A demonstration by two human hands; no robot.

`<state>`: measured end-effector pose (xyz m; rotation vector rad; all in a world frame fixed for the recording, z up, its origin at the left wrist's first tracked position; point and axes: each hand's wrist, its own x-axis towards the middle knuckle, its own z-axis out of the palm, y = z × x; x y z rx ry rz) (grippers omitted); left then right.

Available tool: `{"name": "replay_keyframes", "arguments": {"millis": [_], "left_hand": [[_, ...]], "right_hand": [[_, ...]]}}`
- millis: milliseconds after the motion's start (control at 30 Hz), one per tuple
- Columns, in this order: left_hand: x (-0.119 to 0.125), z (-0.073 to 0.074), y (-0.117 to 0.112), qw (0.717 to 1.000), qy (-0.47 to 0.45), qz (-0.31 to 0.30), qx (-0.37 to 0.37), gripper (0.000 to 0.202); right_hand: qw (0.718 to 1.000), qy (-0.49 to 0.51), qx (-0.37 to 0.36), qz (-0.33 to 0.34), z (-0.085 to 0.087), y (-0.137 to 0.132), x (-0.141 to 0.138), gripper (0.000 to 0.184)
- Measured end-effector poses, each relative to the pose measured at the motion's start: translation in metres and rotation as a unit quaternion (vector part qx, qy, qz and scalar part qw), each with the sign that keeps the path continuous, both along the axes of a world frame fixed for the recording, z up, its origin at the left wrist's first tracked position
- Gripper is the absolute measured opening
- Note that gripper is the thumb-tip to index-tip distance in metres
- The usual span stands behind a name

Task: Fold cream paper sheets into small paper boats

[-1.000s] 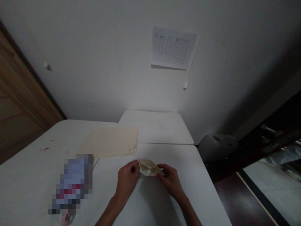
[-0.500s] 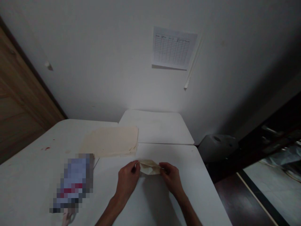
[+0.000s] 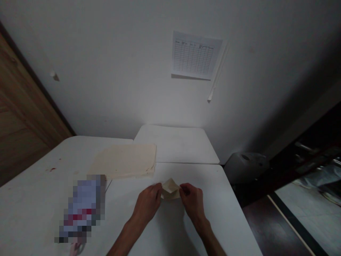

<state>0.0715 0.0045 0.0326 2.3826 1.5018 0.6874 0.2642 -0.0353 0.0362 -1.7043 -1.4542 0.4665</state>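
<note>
A small folded piece of cream paper [image 3: 170,188] sits between my two hands above the white table [image 3: 170,227]. My left hand [image 3: 147,204] pinches its left side with closed fingers. My right hand [image 3: 192,201] pinches its right side in the same way. The paper is bunched into a peaked, tent-like shape. A stack of flat cream sheets [image 3: 125,160] lies on the table just behind and to the left of my hands.
A pixelated object [image 3: 81,208] lies on the table at the left. A second white table [image 3: 177,143] stands behind against the wall, which bears a printed chart [image 3: 195,55]. A grey bin [image 3: 246,165] stands at the right, past the table's edge.
My hands have come closer together, and the paper between them has gone from a wide flat strip to a narrower peaked shape.
</note>
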Motion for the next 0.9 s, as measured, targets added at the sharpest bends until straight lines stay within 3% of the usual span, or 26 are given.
{"name": "replay_keyframes", "arguments": {"millis": [367,533,667,767,900], "left_hand": [[-0.003,0.0,0.003,0.996,0.086,-0.004,-0.033,0.038],[-0.004,0.012,0.01,0.998,0.039,-0.008,-0.052,0.03],[-0.001,0.025,0.016,0.997,-0.002,-0.028,-0.067,0.025],[0.004,0.031,0.018,0.994,-0.038,-0.046,-0.089,0.025],[0.008,0.027,0.015,0.99,-0.116,-0.023,-0.083,0.027]], "right_hand": [[1.0,0.026,0.0,0.0,-0.001,0.002,-0.003,0.02],[0.998,0.042,-0.024,0.032,0.011,0.001,0.004,0.025],[0.992,0.059,-0.037,0.108,0.02,0.006,0.008,0.034],[0.985,0.054,-0.041,0.158,0.02,0.013,0.007,0.025],[0.989,0.048,-0.037,0.134,0.013,0.021,0.007,0.023]]}}
